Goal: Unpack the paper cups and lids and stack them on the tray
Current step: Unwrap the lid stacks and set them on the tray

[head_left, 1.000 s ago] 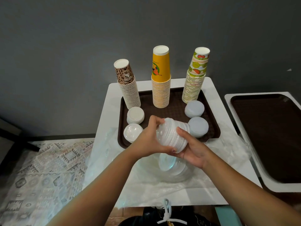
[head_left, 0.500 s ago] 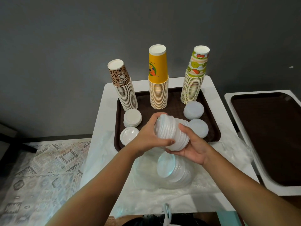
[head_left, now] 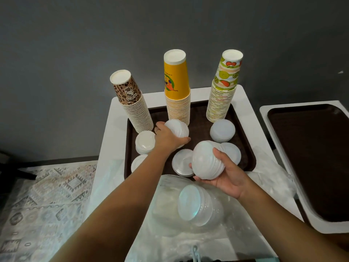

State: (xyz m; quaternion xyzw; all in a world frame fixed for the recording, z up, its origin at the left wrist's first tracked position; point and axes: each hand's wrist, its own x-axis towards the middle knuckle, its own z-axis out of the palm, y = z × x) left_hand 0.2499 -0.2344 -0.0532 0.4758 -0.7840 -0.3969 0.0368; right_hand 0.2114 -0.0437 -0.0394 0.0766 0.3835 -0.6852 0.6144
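Gripping one batch of lids (head_left: pixel 177 130) in left hand (head_left: pixel 167 138), over tray (head_left: pixel 245 148), before yellow cup stack (head_left: pixel 177 103). Gripping second lid batch (head_left: pixel 206 161) in right hand (head_left: pixel 229 175), at tray's near edge. Lying below right hand: plastic bag (head_left: pixel 170 208) holding more lids (head_left: pixel 196 205).

My left hand (head_left: pixel 166 138) grips a bunch of white lids (head_left: pixel 178 129) over the brown tray (head_left: pixel 245 148), just before the yellow cup stack (head_left: pixel 177 103). My right hand (head_left: pixel 229 175) holds another lid bunch (head_left: pixel 206 162) above the tray's near edge. More lids lie in the plastic bag (head_left: pixel 196 207) nearest me.
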